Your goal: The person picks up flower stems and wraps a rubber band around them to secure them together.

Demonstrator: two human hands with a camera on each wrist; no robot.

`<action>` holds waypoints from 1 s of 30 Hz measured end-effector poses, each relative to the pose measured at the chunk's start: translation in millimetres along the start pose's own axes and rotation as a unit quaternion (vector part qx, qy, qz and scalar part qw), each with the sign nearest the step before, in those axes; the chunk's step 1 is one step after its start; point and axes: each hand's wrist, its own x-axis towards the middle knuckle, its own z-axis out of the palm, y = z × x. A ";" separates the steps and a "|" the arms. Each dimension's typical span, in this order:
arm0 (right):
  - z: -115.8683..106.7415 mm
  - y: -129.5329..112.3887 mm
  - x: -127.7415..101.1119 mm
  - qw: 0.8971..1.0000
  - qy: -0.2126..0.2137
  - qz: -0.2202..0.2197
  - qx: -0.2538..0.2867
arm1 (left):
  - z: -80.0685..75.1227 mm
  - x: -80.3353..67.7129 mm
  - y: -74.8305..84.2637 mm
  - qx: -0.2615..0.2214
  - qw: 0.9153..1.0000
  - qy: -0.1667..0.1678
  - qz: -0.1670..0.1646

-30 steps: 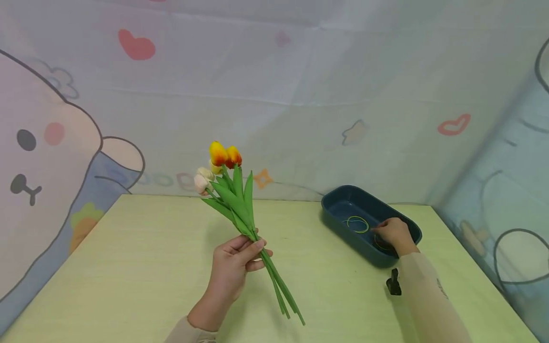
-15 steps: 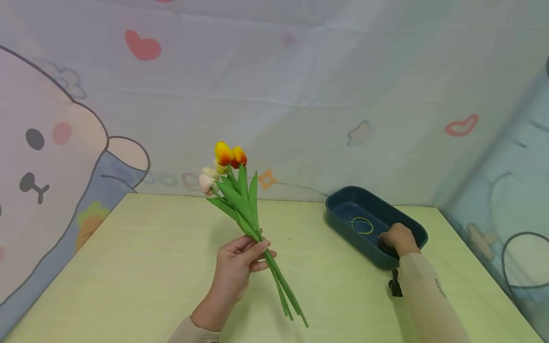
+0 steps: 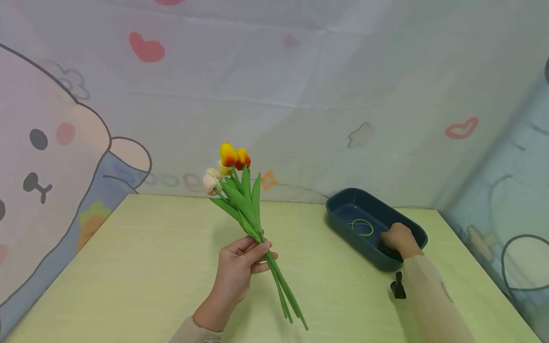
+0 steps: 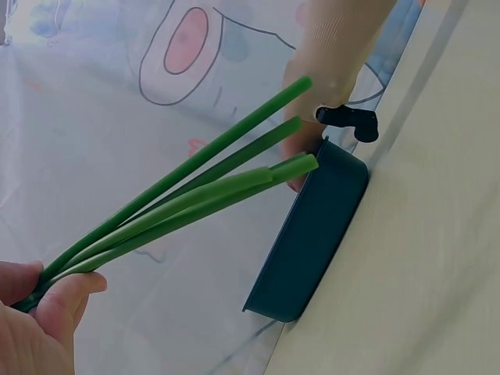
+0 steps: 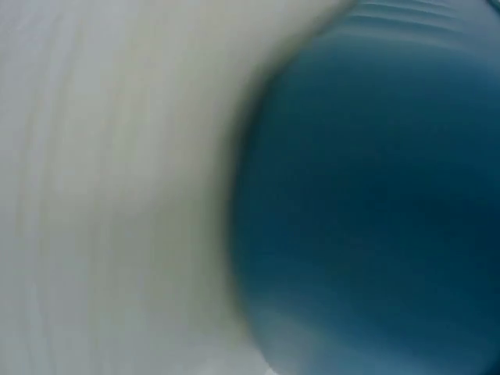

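Observation:
My left hand (image 3: 237, 267) pinches the green stems of several artificial tulips (image 3: 244, 202) between thumb and fingers. Their orange-yellow, yellow and pale pink heads point up and away, and the bare stem ends (image 4: 250, 156) slant down toward the right. My right hand (image 3: 400, 237) reaches down into the near right end of a dark blue tray (image 3: 343, 235), its fingertips hidden from view. Left of that hand, on the tray floor, lie thin yellow and blue rubber bands (image 3: 362, 227). The tray's outer wall (image 5: 367, 195) fills much of the right wrist view, blurred.
The tray stands at the back right of a pale wooden table (image 3: 141, 267). Behind the table hangs a printed cloth (image 3: 274, 85) with a cartoon bear. A small black camera (image 3: 398, 286) sits at my right sleeve, close to the tray's near wall.
My right hand has sunk a little deeper into the tray, around its near right end. My left hand still holds the tulips in nearly the same pose. The head view has shifted slightly.

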 end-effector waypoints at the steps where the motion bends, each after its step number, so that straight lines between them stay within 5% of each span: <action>1: -1.2 0.0 -1.8 1.000 0.008 -0.007 0.005 | 0.1 -0.2 -0.1 -0.001 1.000 0.000 -0.001; 9: -11.1 1.9 -9.2 0.996 0.046 -0.050 0.065 | 0.5 -0.6 0.4 0.003 1.000 -0.005 -0.002; 18: -15.7 -2.7 -21.9 0.981 0.023 -0.039 0.187 | -0.5 -0.2 0.6 0.007 1.000 -0.001 -0.003; 30: -19.6 -11.5 -36.7 0.990 0.018 -0.117 0.072 | -1.4 -1.1 2.4 0.002 1.000 -0.002 -0.013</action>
